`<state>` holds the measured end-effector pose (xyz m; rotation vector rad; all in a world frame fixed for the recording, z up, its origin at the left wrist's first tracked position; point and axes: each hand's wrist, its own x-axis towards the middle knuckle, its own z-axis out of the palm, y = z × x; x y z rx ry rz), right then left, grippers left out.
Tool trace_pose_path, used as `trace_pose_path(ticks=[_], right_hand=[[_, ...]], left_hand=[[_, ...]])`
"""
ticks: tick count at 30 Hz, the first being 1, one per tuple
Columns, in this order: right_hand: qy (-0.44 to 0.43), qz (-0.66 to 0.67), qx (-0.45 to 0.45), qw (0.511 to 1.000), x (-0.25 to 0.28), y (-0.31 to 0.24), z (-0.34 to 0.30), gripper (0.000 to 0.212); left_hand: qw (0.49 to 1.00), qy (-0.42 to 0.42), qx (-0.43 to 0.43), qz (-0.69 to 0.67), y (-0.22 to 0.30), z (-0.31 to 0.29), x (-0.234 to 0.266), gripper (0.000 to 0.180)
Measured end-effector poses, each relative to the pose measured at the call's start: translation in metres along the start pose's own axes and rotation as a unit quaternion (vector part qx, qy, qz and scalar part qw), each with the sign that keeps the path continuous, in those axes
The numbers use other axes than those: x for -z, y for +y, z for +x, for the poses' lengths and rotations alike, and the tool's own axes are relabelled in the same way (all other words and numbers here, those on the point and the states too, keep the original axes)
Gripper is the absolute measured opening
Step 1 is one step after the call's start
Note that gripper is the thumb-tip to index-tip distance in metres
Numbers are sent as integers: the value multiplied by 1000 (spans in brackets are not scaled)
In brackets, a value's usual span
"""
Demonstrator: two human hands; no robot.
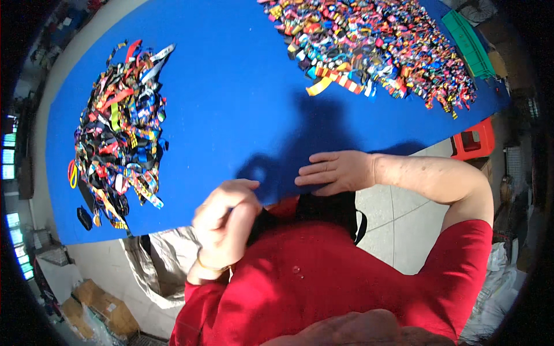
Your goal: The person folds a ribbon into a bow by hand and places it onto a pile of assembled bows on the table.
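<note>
My right hand rests palm down on the near edge of the blue table, its fingers stretched out and a ring on one of them. To the left, my left hand is raised over the same edge with its fingers curled in, slightly blurred. Whatever it may hold is hidden by the fingers. A heap of colourful fabric straps lies at the table's left. At the far right spreads a bigger pile of short colourful strap pieces. Neither hand touches these piles.
A green plastic tray lies at the far right beside the bigger pile. A red plastic stool stands by the table's right edge. Below the left edge hangs a whitish sack. Cardboard lies on the floor at lower left.
</note>
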<state>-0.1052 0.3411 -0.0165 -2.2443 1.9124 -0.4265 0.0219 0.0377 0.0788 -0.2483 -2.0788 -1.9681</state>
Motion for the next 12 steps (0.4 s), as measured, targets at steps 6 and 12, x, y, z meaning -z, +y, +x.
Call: trace_pose_path(ticks=[6, 12], right_hand=[[-14, -1, 19, 1000, -2, 0, 4, 30], [-28, -15, 21, 999, 0, 0, 4, 31]], left_hand=[[885, -78, -98, 448, -73, -18, -2, 53], [866, -179, -28, 467, -83, -13, -5, 74]])
